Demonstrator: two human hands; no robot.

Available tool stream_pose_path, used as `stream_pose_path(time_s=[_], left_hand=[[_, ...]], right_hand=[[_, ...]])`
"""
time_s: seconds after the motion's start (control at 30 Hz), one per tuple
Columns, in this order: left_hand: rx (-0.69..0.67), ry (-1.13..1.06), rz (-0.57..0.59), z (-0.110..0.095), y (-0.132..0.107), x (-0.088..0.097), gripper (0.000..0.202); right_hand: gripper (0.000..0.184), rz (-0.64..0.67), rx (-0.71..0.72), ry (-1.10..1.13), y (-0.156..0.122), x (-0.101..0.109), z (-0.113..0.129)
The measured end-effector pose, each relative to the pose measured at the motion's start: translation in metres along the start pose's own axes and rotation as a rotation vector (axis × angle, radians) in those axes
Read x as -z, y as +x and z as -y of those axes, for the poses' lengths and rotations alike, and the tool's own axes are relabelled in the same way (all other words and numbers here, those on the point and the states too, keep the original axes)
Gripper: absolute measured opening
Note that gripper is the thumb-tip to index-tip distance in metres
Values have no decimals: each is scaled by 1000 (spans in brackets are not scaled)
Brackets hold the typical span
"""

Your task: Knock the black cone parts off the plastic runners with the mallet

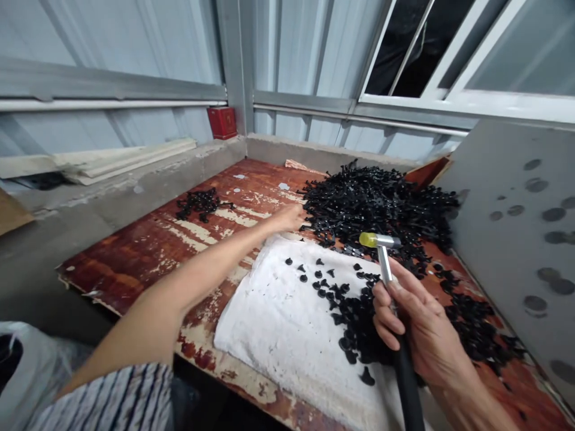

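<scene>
1. The right hand [417, 323] is closed tight around the small metal hammer with yellow head and black grip [385, 263]. The head points up, over the white cloth pad [269, 323].
2. The left hand [287, 216] reaches forward and touches the near edge of the large heap of black plastic parts [377, 203]. Whether its fingers pinch one, I cannot tell.
3. Loose black pieces [354, 317] lie on the pad, just beside the right hand.
4. The pad rests on a worn red-brown wooden board [148, 245].

Our L arm stretches fwd, nearly straight, left hand [290, 216] far out. We hold our right hand [417, 326] close in, fingers curled in a tight grip.
</scene>
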State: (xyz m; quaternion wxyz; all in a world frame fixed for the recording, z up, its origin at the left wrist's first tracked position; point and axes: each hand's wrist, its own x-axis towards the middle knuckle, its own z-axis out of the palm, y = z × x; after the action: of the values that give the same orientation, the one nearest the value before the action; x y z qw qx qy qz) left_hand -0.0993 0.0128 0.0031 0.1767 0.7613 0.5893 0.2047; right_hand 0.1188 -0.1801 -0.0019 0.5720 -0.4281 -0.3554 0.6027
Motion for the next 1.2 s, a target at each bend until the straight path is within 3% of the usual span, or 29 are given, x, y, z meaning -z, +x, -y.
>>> stream_pose_path(time_s=[0.13,0.37,0.53,0.67,0.83,1.07,1.2], left_hand=[[-16,-77,64,-28,17,-35,19],[106,-390,164,-45,18,-37,24],[146,-695,260,-67,-12,-27,17],[166,-951,297,-88,-48,-30,15],[143,-996,355,-106,-81,-39,12],[165,-1129,580,-108,-105,-41,11],[178,-1202,629,-106,-114,-38,13]], right_hand=[[43,13,-4,71,1,7,-4],[39,11,-7,143,3,22,4],[36,-22,-5,156,6,27,8],[42,-69,-20,151,7,27,6],[49,-92,-53,119,6,25,3],[49,-106,-23,63,5,27,1],[47,-49,-46,11,2,24,1]])
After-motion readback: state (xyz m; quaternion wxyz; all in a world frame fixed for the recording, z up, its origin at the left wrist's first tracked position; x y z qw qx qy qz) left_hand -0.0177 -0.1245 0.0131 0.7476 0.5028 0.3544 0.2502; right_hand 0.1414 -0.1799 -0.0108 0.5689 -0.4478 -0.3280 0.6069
